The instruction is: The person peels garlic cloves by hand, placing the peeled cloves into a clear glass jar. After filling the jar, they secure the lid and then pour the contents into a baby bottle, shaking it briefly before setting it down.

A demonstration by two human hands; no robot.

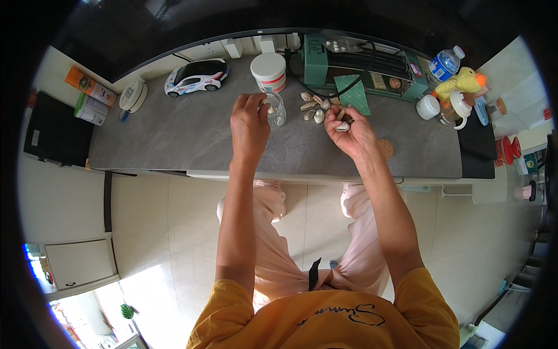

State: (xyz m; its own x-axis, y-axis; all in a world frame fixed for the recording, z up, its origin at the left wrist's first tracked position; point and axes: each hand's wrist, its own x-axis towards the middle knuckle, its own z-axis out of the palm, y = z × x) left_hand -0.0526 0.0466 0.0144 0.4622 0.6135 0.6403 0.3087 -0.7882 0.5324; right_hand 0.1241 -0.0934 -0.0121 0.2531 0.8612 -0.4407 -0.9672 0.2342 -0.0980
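Note:
My left hand [250, 118] is at the rim of a clear glass jar [277, 118], its fingertips pinched together by the mouth; a pale bit shows at the fingertips, too small to name. Some small pale pieces show inside the jar. My right hand [351, 131] is turned palm up with several seashells [342, 127] held in its curled fingers. Between the hands, several more seashells [319, 116] lie loose on the grey countertop. A round cork lid [385, 149] rests beside my right wrist.
Behind the jar stands a white tub [268, 72], with a toy car [197, 77] to its left. A green appliance [362, 65] with a black cable and a green packet [354, 94] are behind the shells. A bottle [446, 64], a yellow plush duck [461, 83] and a white-lidded jar [427, 107] stand right.

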